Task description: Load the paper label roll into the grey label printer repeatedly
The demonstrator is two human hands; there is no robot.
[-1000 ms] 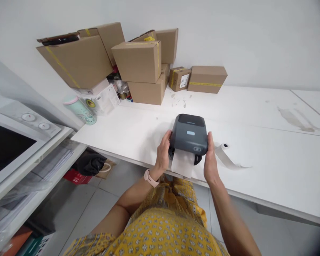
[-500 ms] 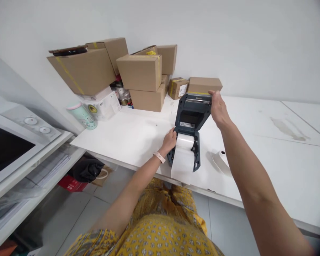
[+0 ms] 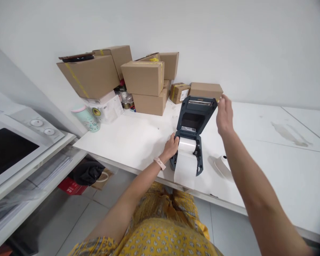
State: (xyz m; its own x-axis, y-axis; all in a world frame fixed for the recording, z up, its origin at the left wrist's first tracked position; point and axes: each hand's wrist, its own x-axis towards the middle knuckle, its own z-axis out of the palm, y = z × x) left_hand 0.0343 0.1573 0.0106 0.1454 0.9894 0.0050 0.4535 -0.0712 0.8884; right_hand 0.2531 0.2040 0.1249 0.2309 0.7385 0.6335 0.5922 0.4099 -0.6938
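A dark blue-grey label printer [image 3: 202, 156] stands near the table's front edge with its lid [image 3: 200, 115] raised. Inside lies a white label roll [image 3: 187, 144], and its paper strip [image 3: 186, 167] runs forward over the printer's front. My left hand [image 3: 171, 146] grips the printer's left side near the hinge, thumb on the rim. Beside the lid's upper right corner is my right hand [image 3: 225, 113], its fingers pointing up and seemingly not wrapped round the lid; whether a fingertip touches the corner is hard to see. A white rounded device [image 3: 223, 168] sits right of the printer, partly behind my right forearm.
Cardboard boxes [image 3: 142, 79] are stacked against the wall at the back left, with a small box [image 3: 179, 93] and a flat one [image 3: 206, 90] further right. A mint tumbler [image 3: 86, 119] stands at the table's left end. A white microwave [image 3: 24, 137] is on a shelf at left.
My right hand has shifted slightly right, its grip on the lid's corner loosened. The lid remains raised. My left hand stays on the printer's side. The whole view has shifted a little.
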